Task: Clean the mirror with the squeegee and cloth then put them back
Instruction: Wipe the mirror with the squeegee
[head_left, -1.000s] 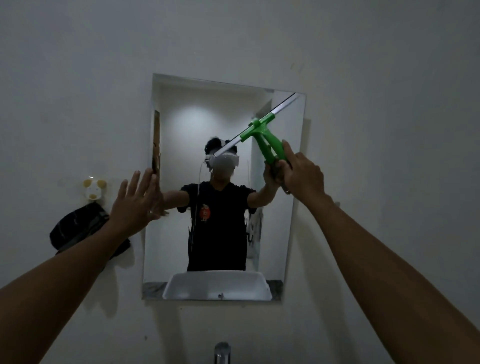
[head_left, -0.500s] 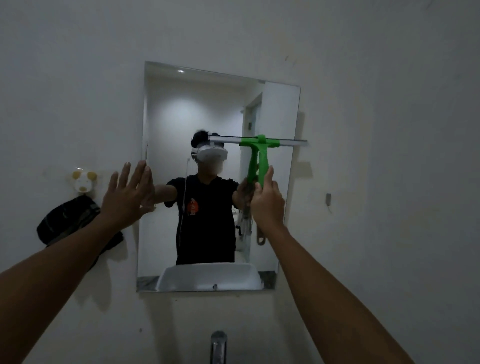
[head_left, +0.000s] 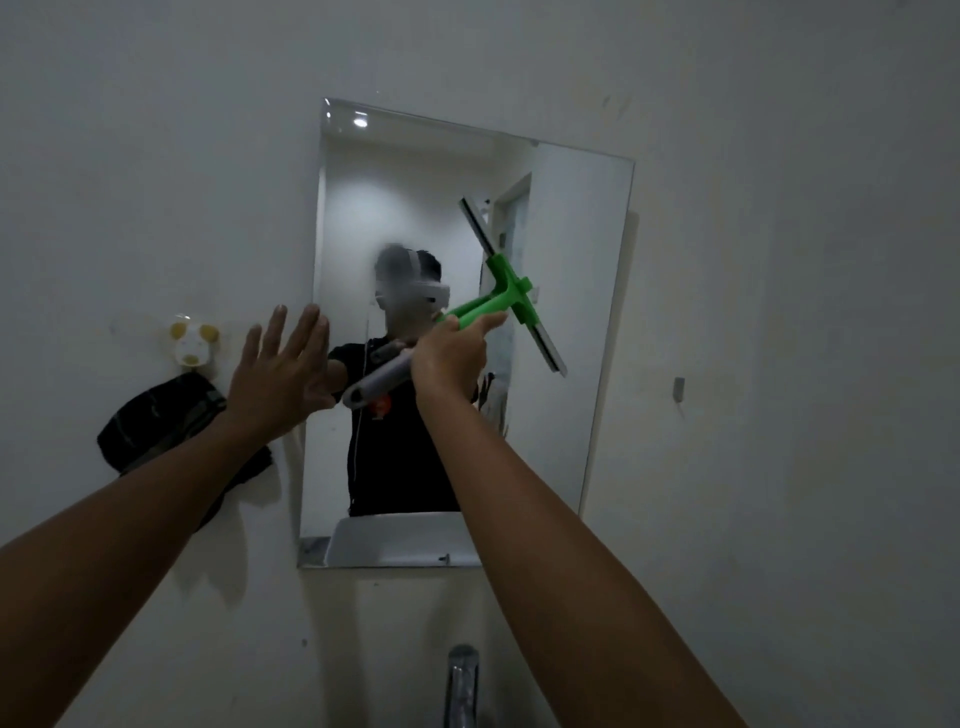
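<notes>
A frameless rectangular mirror (head_left: 566, 218) hangs on the white wall in front of me. My right hand (head_left: 451, 358) is shut on the handle of a green squeegee (head_left: 506, 293). Its grey grip end sticks out to the lower left of the fist, and its blade stands steeply tilted against the right half of the glass. My left hand (head_left: 280, 371) is open, fingers spread, pressed flat at the mirror's left edge. A dark cloth (head_left: 156, 421) hangs on the wall to the left of the mirror, partly behind my left forearm.
A small white and yellow hook (head_left: 191, 343) sits on the wall above the dark cloth. A chrome tap (head_left: 460, 680) rises at the bottom centre. A small grey fitting (head_left: 678, 388) is on the wall to the right of the mirror.
The squeegee came down from the mirror's top right corner, went level, then turned so its blade now stands steeply tilted. My right hand moved left and lower. My left hand stayed at the left edge.
</notes>
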